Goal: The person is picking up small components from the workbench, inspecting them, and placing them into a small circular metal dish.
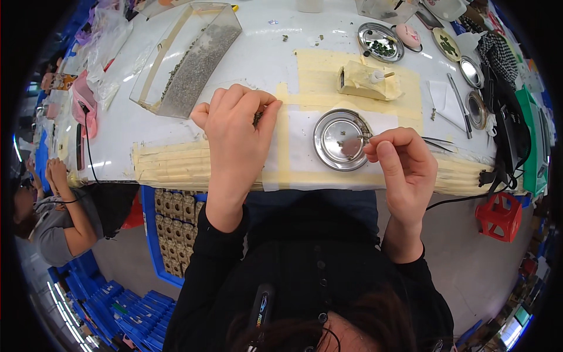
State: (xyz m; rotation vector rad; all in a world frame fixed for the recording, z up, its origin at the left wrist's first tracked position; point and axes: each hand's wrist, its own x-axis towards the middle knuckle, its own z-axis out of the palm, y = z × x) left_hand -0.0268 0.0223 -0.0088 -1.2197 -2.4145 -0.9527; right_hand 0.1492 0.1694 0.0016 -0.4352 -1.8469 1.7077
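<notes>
wearer's two hands [237, 132], one dish [329, 142] between

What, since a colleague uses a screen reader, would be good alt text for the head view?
A person's right hand is at the right rim of a round metal dish holding tiny pieces; the left hand, curled, is left of the dish over a white table. Beyond stands a clear bin of grey granules.

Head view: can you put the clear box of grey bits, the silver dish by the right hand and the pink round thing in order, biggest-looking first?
1. Clear box, easily largest
2. Silver dish
3. Pink round thing, smallest here, though it sits farther off
</notes>
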